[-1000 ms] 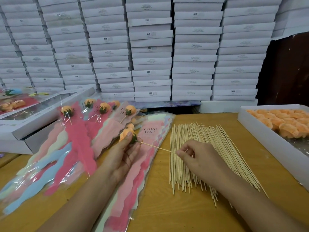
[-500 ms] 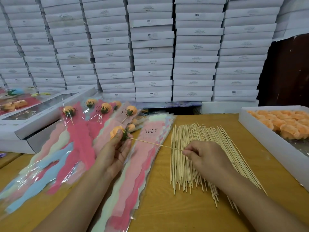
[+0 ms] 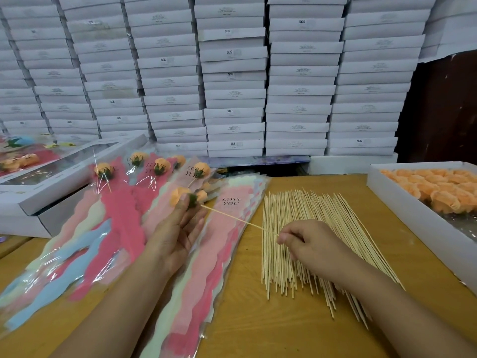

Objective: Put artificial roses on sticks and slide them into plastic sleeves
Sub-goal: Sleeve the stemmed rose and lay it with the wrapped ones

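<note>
My left hand point(image 3: 178, 236) pinches an orange artificial rose point(image 3: 177, 196) by its green base, above the stack of "LOVE YOU" plastic sleeves point(image 3: 227, 228). A thin wooden stick point(image 3: 237, 219) runs from the rose's base down to my right hand point(image 3: 307, 240), which pinches its far end over the pile of sticks point(image 3: 304, 215). Several finished roses in sleeves point(image 3: 124, 202) lie fanned out to the left.
A white box of loose orange roses point(image 3: 428, 192) stands at the right on the wooden table point(image 3: 258, 326). White window boxes point(image 3: 51, 182) sit at the left. A wall of stacked white boxes point(image 3: 232, 73) fills the back.
My left hand has carried the rose up and to the left. The right hand followed left with the stick's end, so the stick now slants more steeply.
</note>
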